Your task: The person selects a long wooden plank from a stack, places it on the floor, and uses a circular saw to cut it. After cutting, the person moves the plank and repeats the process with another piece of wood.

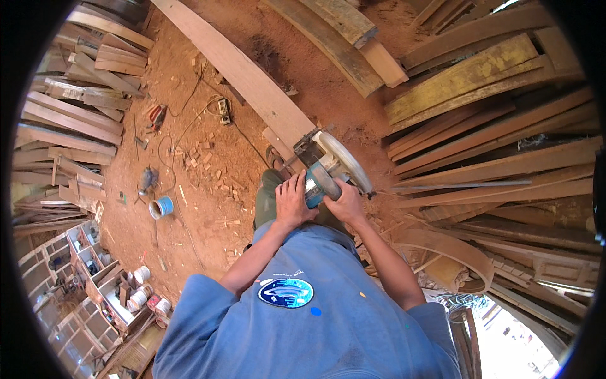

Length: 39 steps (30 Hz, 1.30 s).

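Note:
A teal circular saw (320,179) with a pale curved blade guard (346,158) is held in front of my body. My left hand (292,201) lies over its motor housing, fingers curled onto it. Around the saw's handle my right hand (344,201) is closed. The saw's dark base plate (307,146) meets the near end of a long wooden plank (246,79), which runs away to the far left. Whether the blade touches the wood is hidden by the guard. A smaller board (278,144) shows beside the plank's near end.
Stacked boards line the right (492,126) and left (76,120). On the sawdust-covered ground lie a power strip (223,110) with cords, wood offcuts (224,183), a blue can (161,207) and a red-handled tool (156,117). A curved wooden frame (476,252) stands right of me.

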### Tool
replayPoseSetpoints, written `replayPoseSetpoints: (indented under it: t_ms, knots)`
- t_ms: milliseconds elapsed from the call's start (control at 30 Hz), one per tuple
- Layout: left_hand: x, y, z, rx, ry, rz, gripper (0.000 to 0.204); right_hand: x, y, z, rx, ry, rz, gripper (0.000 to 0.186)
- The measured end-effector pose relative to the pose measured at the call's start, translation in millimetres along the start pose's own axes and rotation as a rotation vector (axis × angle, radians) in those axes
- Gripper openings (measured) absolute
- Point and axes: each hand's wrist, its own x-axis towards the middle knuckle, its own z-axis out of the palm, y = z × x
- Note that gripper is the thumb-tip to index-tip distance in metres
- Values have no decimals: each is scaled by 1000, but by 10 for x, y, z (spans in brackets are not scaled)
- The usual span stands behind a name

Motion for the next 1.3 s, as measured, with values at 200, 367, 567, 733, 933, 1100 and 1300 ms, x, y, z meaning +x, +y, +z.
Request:
replayPoseSetpoints:
  t_ms: [200, 367, 567, 733, 933, 1100, 1300]
  knots:
    - [51, -72, -52, -7, 0, -8, 119, 89, -68, 31, -17, -31, 30, 43]
    - [116, -132, -86, 2, -12, -7, 120, 168, -33, 102, -40, -2, -11, 43]
    - [204, -183, -169, 10, -19, -18, 120, 281, -115, 137, -11, -21, 5, 42]
    - [279, -265, -209, 36, -29, -28, 121, 375, -190, 171, 8, -38, 20, 42]
    - [359, -357, -259, 33, -26, -29, 121, 462, -324, 183, 4, -29, 24, 43]
    - [425, -435, -288, 74, -49, -39, 122, 545, -361, 224, 9, -32, 4, 43]
    - [516, -503, -352, 76, -45, -31, 120, 648, -363, 325, 6, 27, -40, 40]
